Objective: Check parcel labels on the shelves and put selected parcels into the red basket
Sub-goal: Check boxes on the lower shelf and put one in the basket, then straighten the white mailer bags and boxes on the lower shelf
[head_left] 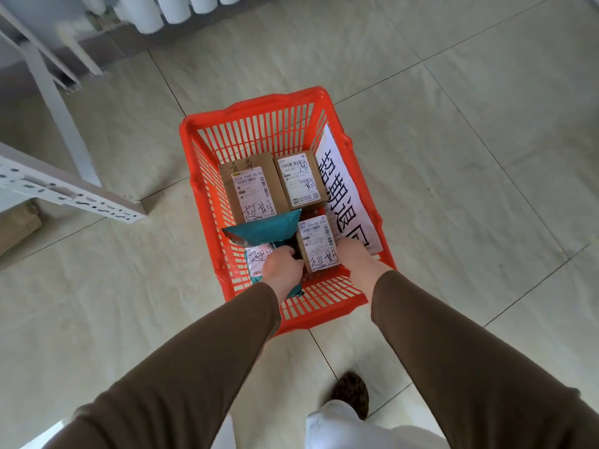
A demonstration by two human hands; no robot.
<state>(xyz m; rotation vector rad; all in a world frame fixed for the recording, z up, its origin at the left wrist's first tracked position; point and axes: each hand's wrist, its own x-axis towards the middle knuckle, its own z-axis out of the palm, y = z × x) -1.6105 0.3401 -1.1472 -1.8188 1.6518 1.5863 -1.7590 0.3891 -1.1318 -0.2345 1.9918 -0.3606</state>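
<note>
Your red basket (246, 106) sits on the tiled floor (453, 124), so you reach down into it with both arms. The small brown box (316, 243) stands at its near end, label up so it reads: "300 J06-00 206", with handwriting below. Your left hand (282, 270) curls its fingers against the box's left edge. Your right hand (355, 256) is at its right side, grip hidden. A teal mailer (262, 230) lies beside two cartons marked "5030 1098-50 55" and "502-602-12".
</note>
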